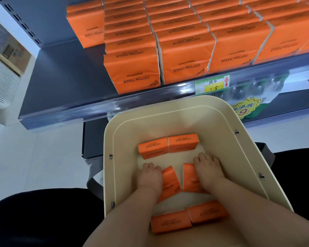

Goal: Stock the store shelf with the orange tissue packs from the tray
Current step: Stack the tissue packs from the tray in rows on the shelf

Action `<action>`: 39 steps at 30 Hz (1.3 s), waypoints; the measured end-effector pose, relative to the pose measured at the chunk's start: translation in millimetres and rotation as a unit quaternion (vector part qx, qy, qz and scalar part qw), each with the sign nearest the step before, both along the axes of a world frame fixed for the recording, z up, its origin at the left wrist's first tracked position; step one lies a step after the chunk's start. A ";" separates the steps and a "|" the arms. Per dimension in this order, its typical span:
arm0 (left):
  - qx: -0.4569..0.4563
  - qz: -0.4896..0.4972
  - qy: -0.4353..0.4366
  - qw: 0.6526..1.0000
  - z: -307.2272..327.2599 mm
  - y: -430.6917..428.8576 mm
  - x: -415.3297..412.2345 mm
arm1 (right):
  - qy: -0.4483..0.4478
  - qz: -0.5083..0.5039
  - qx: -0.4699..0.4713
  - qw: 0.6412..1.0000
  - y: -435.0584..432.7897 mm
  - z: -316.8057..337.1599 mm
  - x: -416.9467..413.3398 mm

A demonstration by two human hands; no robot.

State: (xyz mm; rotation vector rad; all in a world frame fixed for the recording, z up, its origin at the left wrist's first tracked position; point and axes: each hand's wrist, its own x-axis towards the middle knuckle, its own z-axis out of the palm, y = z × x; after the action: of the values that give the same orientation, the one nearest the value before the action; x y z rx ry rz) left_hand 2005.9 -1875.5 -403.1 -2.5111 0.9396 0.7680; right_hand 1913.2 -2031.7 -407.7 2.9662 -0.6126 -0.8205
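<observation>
Right, both hands are down in the tray [168, 118], which sits just below the front rail of the shelf [70, 77]. The left hand [150, 177] lies over the left pack [169, 182] with its fingers curled round the outer edge, so that's a grip. The right hand [209, 170] does the same on the right pack [190, 179], fingers hooked over its far end and holding it. These two held packs sit mid-tray, angled toward each other, their near corners close with a sliver of tray floor showing between them. Beyond the fingertips, the far pair [152, 147] lies side by side, touching, at the far end of the floor. Closer in, the near pair [170, 223] lies end to end, also touching, partly hidden under the forearms. Up on the shelf the orange stock [132, 72] stands in tight rows, front packs right at the lip, COTTON TISSUE printed on their faces. A yellow-and-green price tag [211, 84] with a red arrow sits on the rail, just above the tray's far rim.
</observation>
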 end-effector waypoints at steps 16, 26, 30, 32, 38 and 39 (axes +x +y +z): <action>-0.139 0.083 0.033 0.986 62.9 -3.6 1.7 | -0.053 -0.009 0.088 0.995 -0.9 60.5 13.8; -0.293 0.055 -0.097 0.950 129.0 9.6 12.3 | -0.218 -0.048 0.057 0.973 0.2 136.7 -1.8; -0.395 0.033 -0.145 0.907 175.4 14.8 26.1 | -0.298 -0.026 0.039 0.953 -1.9 181.0 4.1; -0.427 0.040 -0.153 0.891 200.4 16.9 32.7 | -0.339 -0.006 0.020 0.941 -0.2 205.2 11.4; -0.454 0.054 -0.235 0.858 264.5 33.2 58.0 | -0.423 0.017 -0.012 0.906 10.2 270.2 45.9; -0.456 0.062 -0.252 0.851 272.8 36.3 65.1 | -0.435 0.022 -0.018 0.900 11.4 279.5 53.7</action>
State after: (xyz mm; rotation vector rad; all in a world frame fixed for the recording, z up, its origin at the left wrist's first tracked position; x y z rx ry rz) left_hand 2071.0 -1839.3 -130.3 -3.3095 1.0993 -0.4765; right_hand 1966.9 -2020.3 -128.2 3.1666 -0.5256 0.5875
